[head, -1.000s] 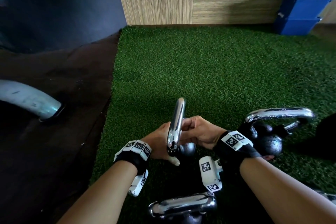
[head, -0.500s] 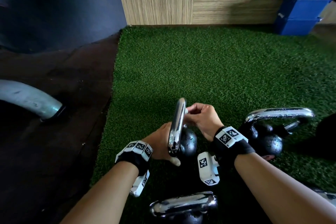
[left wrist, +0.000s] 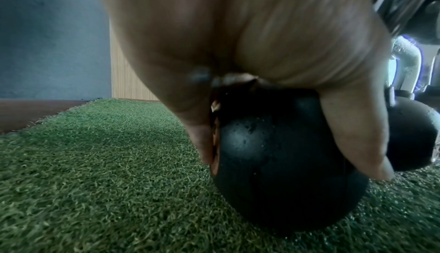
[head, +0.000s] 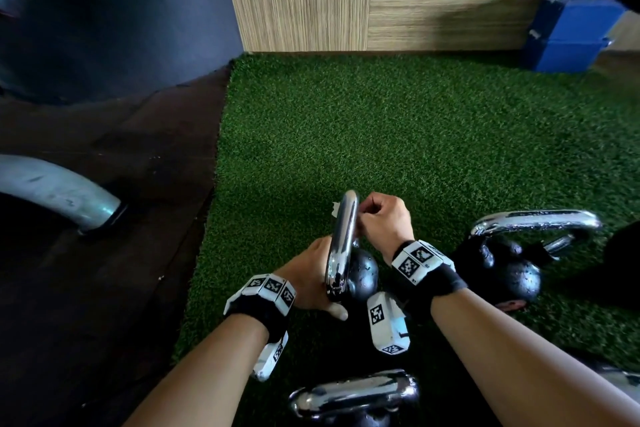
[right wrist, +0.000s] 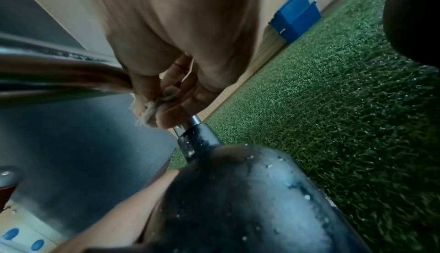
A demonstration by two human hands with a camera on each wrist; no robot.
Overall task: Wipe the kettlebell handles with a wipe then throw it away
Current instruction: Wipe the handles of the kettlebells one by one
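Observation:
A kettlebell with a black ball (head: 363, 274) and a chrome handle (head: 341, 239) stands on the green turf (head: 415, 135) in the head view. My left hand (head: 310, 279) grips it low down; in the left wrist view its thumb and fingers straddle the ball (left wrist: 273, 163). My right hand (head: 379, 222) pinches a crumpled white wipe (right wrist: 148, 114) against the far, upper part of the handle. A scrap of the wipe (head: 335, 210) shows past the handle's left side.
A second kettlebell (head: 512, 274) stands to the right and a third kettlebell's chrome handle (head: 353, 395) lies nearest me. Blue boxes (head: 571, 35) sit by the wooden wall. Left of the turf are dark floor (head: 104, 253) and a grey pipe (head: 59, 191).
My right hand has slid the wipe along the handle, from its lower middle up to the far top end. The left hand has stayed on the kettlebell.

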